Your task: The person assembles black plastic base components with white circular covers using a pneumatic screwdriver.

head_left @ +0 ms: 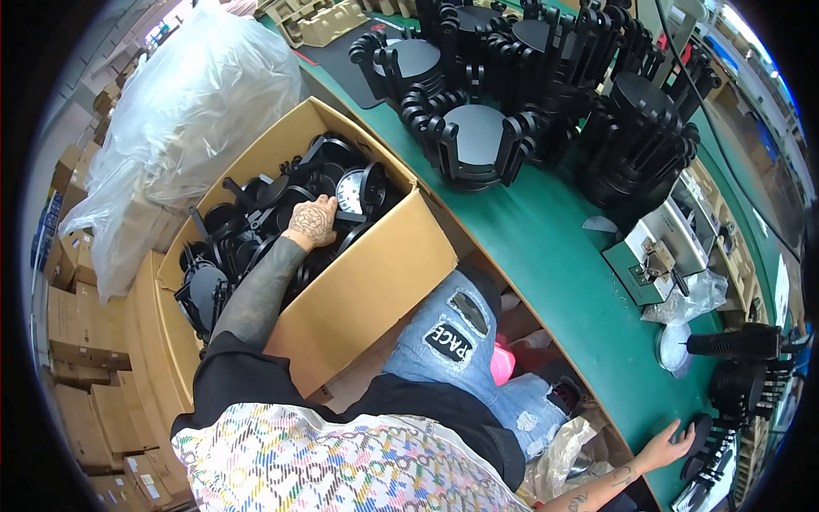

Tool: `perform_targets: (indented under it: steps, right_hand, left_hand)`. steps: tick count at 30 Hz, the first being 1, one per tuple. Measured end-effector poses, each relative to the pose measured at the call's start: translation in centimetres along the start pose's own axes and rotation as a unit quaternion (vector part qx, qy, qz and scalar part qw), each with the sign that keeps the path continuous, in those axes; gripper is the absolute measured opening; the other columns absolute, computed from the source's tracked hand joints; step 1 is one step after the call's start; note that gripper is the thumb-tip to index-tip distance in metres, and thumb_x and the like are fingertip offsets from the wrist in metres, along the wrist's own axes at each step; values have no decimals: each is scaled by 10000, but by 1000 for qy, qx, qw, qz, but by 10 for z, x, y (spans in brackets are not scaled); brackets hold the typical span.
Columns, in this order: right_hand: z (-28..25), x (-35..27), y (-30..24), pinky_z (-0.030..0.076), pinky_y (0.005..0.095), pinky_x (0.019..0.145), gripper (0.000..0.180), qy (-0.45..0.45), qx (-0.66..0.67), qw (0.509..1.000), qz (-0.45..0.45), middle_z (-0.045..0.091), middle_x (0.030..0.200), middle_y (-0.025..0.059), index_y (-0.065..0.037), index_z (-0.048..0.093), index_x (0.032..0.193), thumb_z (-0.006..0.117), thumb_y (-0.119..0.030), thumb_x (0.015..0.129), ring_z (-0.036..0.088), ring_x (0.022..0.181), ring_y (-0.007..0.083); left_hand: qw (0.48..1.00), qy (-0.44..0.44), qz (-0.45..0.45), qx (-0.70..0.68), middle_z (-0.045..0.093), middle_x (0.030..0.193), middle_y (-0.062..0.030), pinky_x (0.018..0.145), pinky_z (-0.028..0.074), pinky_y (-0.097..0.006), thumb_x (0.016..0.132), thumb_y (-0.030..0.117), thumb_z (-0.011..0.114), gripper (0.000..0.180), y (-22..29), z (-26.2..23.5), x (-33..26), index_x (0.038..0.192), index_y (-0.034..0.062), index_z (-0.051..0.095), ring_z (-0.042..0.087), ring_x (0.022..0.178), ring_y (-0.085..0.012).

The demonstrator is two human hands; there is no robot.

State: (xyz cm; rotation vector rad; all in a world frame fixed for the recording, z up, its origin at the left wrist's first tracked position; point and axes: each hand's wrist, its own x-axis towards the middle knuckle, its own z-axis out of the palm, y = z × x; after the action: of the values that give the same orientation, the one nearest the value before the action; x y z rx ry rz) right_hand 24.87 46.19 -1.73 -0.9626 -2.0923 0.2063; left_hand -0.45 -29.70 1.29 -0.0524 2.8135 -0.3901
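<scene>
Beside green bench, left hand (312, 221) fingers grasp black parts (256, 230) in cardboard box (375, 282).

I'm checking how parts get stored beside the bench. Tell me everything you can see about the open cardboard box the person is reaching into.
The cardboard box is plain brown corrugated board, rectangular, its top open with flaps folded out. It stands tilted beside the green workbench, against the person's knee. It is nearly full of loose black plastic parts, round with long handles, a pale dial-like face among them. The left hand rests on those parts inside. A clear plastic bag lies behind it, more cartons to its left.
</scene>
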Motion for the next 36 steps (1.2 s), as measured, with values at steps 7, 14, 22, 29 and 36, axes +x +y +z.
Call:
perform_targets:
  steps: [7,14,22,29,36]
  right_hand:
    - [5,-1,-4,535,365,906,410,-83,78,992,60,554,1326,148,-11,583,1308,653,-247,981,621,1116,266]
    - [8,-3,-9,529,360,921,397,-113,78,989,52,544,1315,159,28,581,1283,638,-236,992,630,1108,260]
    - [2,-3,-12,524,387,906,388,-122,-2,992,24,581,1282,149,9,619,1243,634,-290,996,640,1073,275]
    - [14,2,2,532,373,903,374,-128,4,992,3,590,1257,165,16,630,1235,631,-273,998,657,1060,269]
    - [2,-2,-23,534,423,812,352,-55,-3,996,-76,625,1093,179,-9,678,1094,683,-331,951,649,921,313]
  left_hand:
    - [997,18,66,34,592,1147,-154,807,541,-480,770,350,772,599,-11,-13,-13,1235,61,529,675,1003,-348]
    - [979,110,171,32,593,1094,-151,746,546,-463,807,314,748,456,-58,-49,-27,1119,65,526,674,908,-364]
    - [965,173,194,15,579,1030,-119,763,539,-428,791,260,761,442,-90,-61,-53,1141,51,588,661,915,-320]
    - [945,281,123,-118,677,992,-176,822,542,-424,802,215,769,338,-122,-93,-82,1076,39,679,661,945,-379]
    - [850,198,-130,-470,715,1013,-100,791,525,-285,912,369,705,430,-152,-116,-110,1111,-12,691,650,893,-124]
